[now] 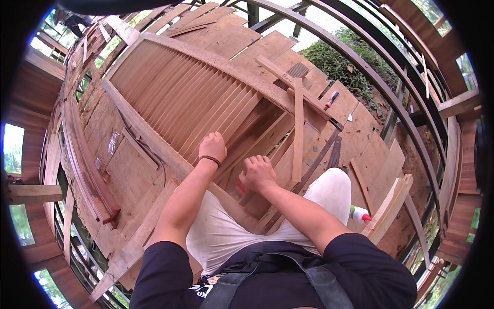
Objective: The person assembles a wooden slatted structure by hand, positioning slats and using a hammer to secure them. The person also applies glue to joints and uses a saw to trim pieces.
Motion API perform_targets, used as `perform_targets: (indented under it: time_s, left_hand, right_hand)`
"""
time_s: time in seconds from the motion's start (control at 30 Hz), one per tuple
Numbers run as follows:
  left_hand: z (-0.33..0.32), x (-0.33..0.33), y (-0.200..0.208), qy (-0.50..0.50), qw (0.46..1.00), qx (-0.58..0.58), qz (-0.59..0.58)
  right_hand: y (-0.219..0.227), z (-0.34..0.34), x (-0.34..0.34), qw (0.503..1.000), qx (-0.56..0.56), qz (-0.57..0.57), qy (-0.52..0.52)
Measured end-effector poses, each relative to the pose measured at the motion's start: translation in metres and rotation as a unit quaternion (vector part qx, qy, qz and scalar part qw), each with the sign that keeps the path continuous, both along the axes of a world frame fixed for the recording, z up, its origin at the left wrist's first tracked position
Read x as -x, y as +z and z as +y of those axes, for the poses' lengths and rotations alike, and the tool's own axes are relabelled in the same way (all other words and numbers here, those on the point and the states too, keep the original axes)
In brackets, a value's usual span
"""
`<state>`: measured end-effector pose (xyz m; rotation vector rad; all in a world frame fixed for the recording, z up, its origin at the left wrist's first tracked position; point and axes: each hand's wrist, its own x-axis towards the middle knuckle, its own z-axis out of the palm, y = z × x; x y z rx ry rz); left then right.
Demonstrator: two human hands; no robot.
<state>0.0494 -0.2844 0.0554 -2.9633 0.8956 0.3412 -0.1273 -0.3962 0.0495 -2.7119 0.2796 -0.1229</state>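
Note:
A large wooden louvred frame (247, 75) lies before me, its far part filled with a row of thin wooden slats (175, 85). The near part is open, with boards visible inside. My left hand (212, 146), a beaded bracelet on its wrist, is closed at the near end of the last slats; whatever its fingers hold is hidden. Over the open part, my right hand (257, 174) has its fingers curled. Just below it shows a blurred red object (241, 187), too unclear to name. A narrow wooden strip (298, 129) crosses the frame to the right.
Right of the frame lie a tool with a red and black handle (332, 99), a dark saw-like blade (335, 152) and a white bottle with a red cap (360, 213). A reddish moulded beam (85, 165) lies left. Curved metal rails (355, 56) bound the plank platform.

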Motion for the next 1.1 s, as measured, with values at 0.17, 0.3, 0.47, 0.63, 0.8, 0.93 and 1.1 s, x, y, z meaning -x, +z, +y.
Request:
perform_targets:
  time_s: [0.17, 0.3, 0.47, 0.63, 0.8, 0.93, 1.1]
  left_hand:
    - [0.005, -0.006, 0.007, 0.001, 0.999, 0.04, 0.008]
    - [0.006, -0.007, 0.008, 0.012, 0.998, 0.049, 0.025]
    - [0.005, 0.0, 0.004, 0.007, 0.999, 0.037, 0.006]
    - [0.0, 0.006, 0.026, 0.002, 0.999, 0.043, -0.024]
    - [-0.008, 0.062, 0.139, 0.009, 0.923, 0.371, 0.098]
    - [0.026, 0.159, 0.299, -0.268, 0.801, 0.534, 0.032]
    - [0.03, 0.227, 0.419, -0.307, 0.805, 0.493, 0.121]
  right_hand:
    - [0.002, 0.0, 0.0, 1.0, 0.007, 0.01, -0.003]
    - [0.001, 0.0, 0.001, 1.0, -0.001, -0.025, -0.007]
    - [-0.002, -0.001, 0.001, 1.0, -0.025, -0.008, -0.017]
    - [-0.002, -0.001, 0.001, 0.998, -0.021, -0.055, -0.03]
    - [-0.004, 0.0, 0.003, 0.998, -0.007, -0.065, -0.022]
    - [-0.009, -0.002, 0.002, 1.0, 0.012, -0.024, -0.002]
    - [-0.004, -0.001, 0.002, 0.995, -0.003, 0.097, 0.031]
